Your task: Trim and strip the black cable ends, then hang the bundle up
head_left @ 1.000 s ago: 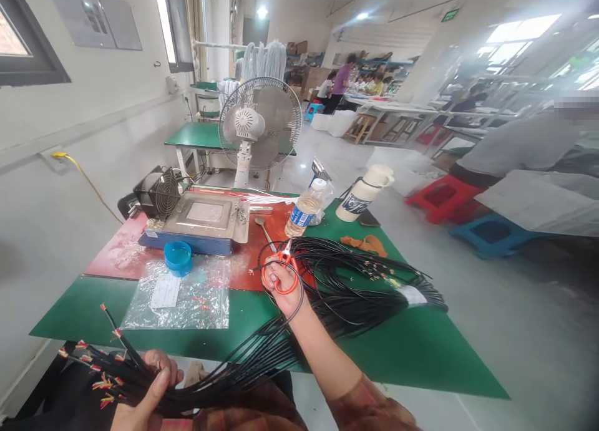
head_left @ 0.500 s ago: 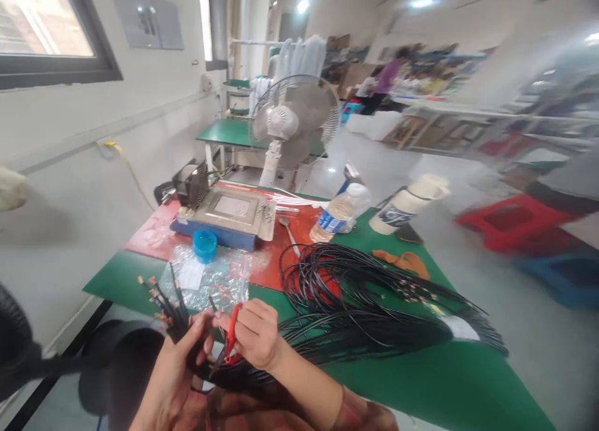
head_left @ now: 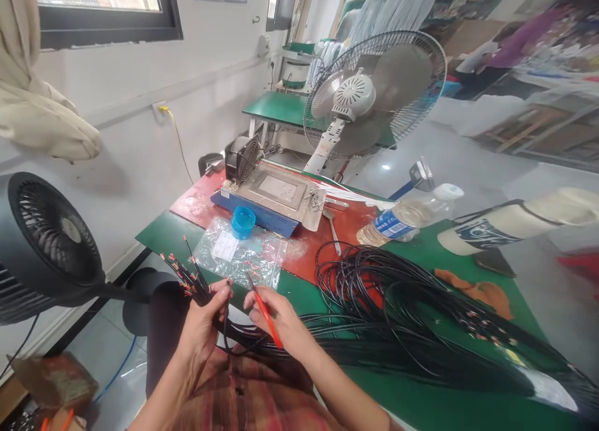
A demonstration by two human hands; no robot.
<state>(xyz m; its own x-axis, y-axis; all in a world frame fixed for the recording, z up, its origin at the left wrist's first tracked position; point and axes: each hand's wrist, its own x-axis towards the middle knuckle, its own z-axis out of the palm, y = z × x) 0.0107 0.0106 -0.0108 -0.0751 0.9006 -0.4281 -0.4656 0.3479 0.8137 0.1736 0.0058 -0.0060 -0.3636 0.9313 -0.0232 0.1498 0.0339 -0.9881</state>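
Note:
My left hand (head_left: 206, 315) is closed round a bundle of black cables (head_left: 199, 285). Their stripped ends show reddish inner wires and fan out to the upper left. One cable end pokes up between my thumb and forefinger. In my right hand (head_left: 278, 322) are red-handled scissors (head_left: 266, 319), with the dark narrow tips pointing up and left, apart from the cables. A long heap of black cables (head_left: 374, 275) lies to the right on the green table (head_left: 365, 400), partly looped, with a white wrap (head_left: 547, 387) round its far right portion.
Behind my hands are a clear plastic bag (head_left: 262, 262), a blue cup (head_left: 243, 222), a blue-sided heating plate (head_left: 262, 209) and a spoon (head_left: 333, 234). A water bottle (head_left: 397, 222) and a white flask (head_left: 496, 228) stand right. Fans (head_left: 355, 97) flank the table.
The view has turned left and down. My right hand has drawn away from my left with the scissors, which now point upward. The cable bundle stays in my left hand.

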